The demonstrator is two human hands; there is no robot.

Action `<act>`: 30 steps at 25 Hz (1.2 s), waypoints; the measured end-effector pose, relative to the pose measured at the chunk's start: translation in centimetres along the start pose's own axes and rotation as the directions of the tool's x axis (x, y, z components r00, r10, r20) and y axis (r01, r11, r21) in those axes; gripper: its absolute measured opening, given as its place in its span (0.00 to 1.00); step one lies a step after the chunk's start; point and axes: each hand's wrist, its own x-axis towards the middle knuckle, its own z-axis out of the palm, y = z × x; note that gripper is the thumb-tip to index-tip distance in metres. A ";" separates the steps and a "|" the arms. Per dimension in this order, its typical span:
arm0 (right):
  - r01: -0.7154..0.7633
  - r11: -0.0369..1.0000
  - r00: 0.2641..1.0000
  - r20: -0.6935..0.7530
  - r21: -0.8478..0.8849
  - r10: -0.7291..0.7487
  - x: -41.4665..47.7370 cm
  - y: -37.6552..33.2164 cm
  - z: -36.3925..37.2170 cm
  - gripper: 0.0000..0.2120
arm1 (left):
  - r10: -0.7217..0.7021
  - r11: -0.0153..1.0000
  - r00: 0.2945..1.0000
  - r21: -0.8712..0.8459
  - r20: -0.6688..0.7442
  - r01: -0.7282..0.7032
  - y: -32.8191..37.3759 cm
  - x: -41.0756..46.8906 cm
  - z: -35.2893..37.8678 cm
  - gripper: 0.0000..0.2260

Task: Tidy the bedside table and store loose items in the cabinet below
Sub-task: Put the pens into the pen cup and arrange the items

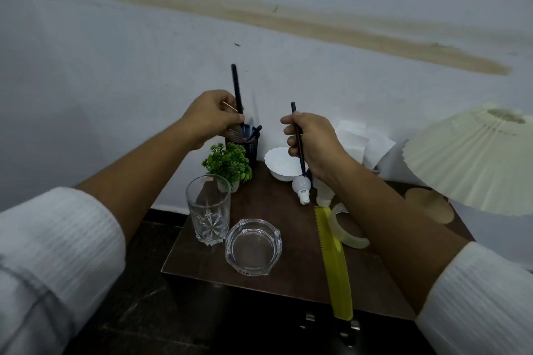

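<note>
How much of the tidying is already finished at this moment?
Early stage. Done: a few pens stand in the mesh holder. In hand: the left hand holds a dark pen above it, the right hand grips a second pen. Left: the comb, bulb, tape roll and ashtray sit on the table, unstored.

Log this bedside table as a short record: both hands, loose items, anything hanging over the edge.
Left hand: grips dark pen above mesh pen holder
Right hand: grips second dark pen
Loose items: glass tumbler, ashtray, light bulb, white bowl, tape roll
Over the edge: yellow comb, past front edge of table
</note>
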 end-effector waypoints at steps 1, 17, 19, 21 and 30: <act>0.010 1.000 1.000 -0.001 -0.010 -0.010 0.3 0.9 -0.2 0.10 | -0.025 1.000 1.000 0.010 0.002 0.025 -0.4 0.6 -0.4 0.10; 0.211 0.977 0.977 -0.035 -0.025 -0.212 3.3 2.2 -0.9 0.07 | 0.009 0.912 1.000 0.409 -0.010 -0.004 -2.9 4.1 0.9 0.08; 0.223 0.974 0.974 -0.042 -0.032 -0.225 3.3 1.9 -0.7 0.08 | 0.017 0.921 1.000 0.390 -0.016 -0.010 -3.0 4.0 0.9 0.08; 0.266 0.963 0.962 -0.054 -0.051 -0.269 3.5 1.4 -0.5 0.09 | 0.038 0.929 0.999 0.369 -0.035 -0.022 -2.8 3.8 0.7 0.09; 0.417 0.813 0.899 0.052 -0.406 -0.436 6.4 0.8 3.6 0.08 | -0.132 0.983 0.984 0.110 -0.117 0.145 -3.5 2.7 0.4 0.11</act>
